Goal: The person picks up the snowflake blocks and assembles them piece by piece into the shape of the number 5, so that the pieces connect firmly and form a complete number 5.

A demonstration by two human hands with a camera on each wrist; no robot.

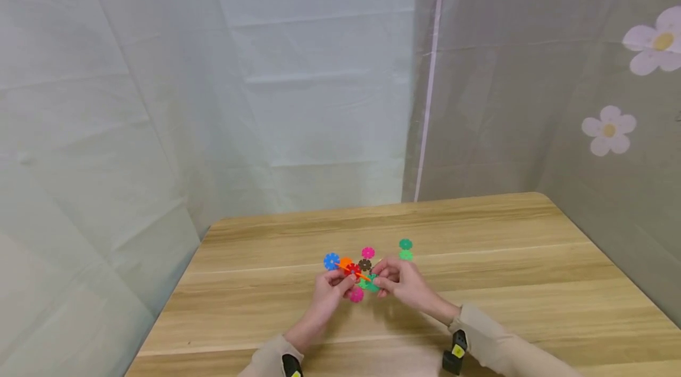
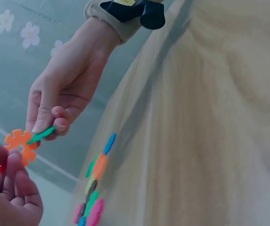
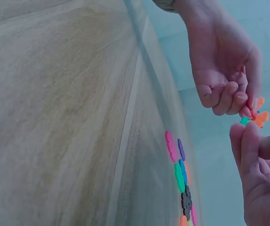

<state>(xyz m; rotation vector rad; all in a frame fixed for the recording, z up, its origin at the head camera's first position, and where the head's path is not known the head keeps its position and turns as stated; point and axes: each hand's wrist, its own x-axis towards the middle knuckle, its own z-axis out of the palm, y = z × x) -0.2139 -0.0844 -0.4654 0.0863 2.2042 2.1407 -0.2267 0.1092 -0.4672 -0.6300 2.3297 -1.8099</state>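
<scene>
My left hand (image 1: 327, 294) pinches a red notched plastic disc (image 1: 352, 271) between thumb and fingers, held above the table. Two orange notched discs show beside those fingers; one orange disc (image 2: 20, 147) faces the left wrist view. Across from it, my right hand (image 1: 407, 283) pinches a green notched disc (image 2: 41, 135), seen edge-on against the orange disc's rim. Whether the green one sits in a slot or only touches, I cannot tell. The hands nearly meet in the right wrist view, and fingers partly cover the red disc.
Several loose notched discs lie on the wooden table (image 1: 255, 294), including a blue disc (image 1: 331, 261), a pink disc (image 1: 368, 253), a dark brown disc (image 1: 364, 265) and a green disc (image 1: 406, 244). Pale curtains (image 1: 319, 99) hang behind the table and at its sides.
</scene>
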